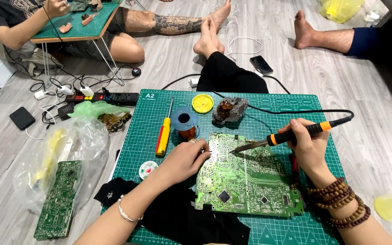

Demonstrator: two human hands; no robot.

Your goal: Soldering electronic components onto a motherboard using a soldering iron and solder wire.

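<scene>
We look down on a green cutting mat (296,109) laid on a grey plank floor. A green circuit board (246,177) lies flat on the mat, slightly right of centre, its lower edge overlapping a piece of black cloth (191,222).

Right hand (308,146): fingers closed around the black-and-orange handle of a soldering iron (291,134). The iron points left, its tip down on the upper part of the circuit board. Its black cord loops away over the mat's upper right.

Left hand (184,159): resting at the board's upper-left corner, fingers curled and touching the edge. It seems to pinch something thin there, but we cannot tell what.

On the mat above the board: a spool of solder wire (184,121), a yellow round tin (203,103), and a dark lump of rock-like material with amber resin (230,110). A red-and-yellow screwdriver (163,136) lies just left of the spool. A small round white tin (148,169) sits near the left forearm.

Off the mat to the left: a second circuit board (60,199) in a clear plastic bag, a black power strip (110,97) with plugs, and a tangle of cables.

Other people sit on the floor beyond, one at a small folding table (82,29); bare feet show at the top.
</scene>
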